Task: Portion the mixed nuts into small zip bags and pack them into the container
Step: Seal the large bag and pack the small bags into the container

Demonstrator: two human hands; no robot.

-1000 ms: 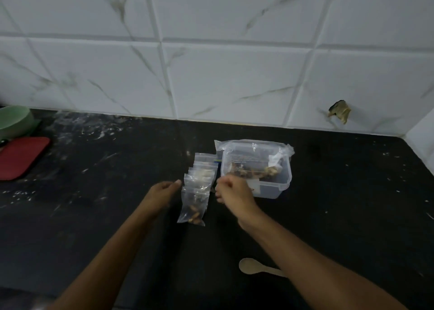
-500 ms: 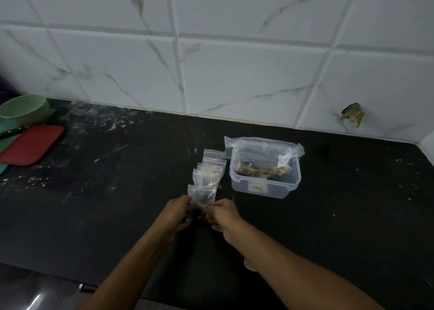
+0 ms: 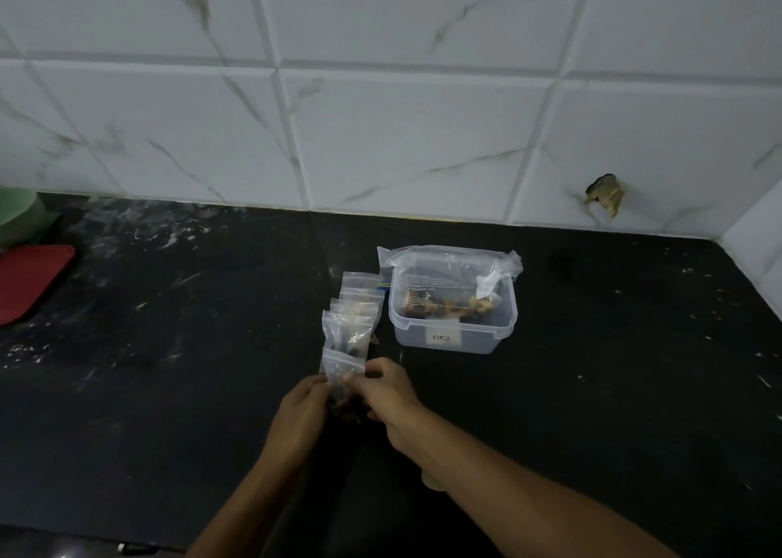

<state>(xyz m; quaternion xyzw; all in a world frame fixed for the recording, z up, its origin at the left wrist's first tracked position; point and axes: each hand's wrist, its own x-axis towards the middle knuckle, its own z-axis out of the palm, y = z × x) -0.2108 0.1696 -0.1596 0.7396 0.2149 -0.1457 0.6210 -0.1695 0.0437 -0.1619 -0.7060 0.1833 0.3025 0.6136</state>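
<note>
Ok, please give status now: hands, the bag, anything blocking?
Left hand and right hand both pinch small zip bag with nuts. Container open, big bag inside. Filled bags beside it; path clear.

Roughly five small zip bags [image 3: 353, 316].

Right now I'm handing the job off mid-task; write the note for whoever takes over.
Left hand and right hand both pinch one small zip bag holding nuts, near the counter's front.
A row of small bags lies left of the clear container.
The large nut bag sits in the container.
Done: several small bags look filled.
Left: finish this bag, then pack the small bags into the container.
</note>
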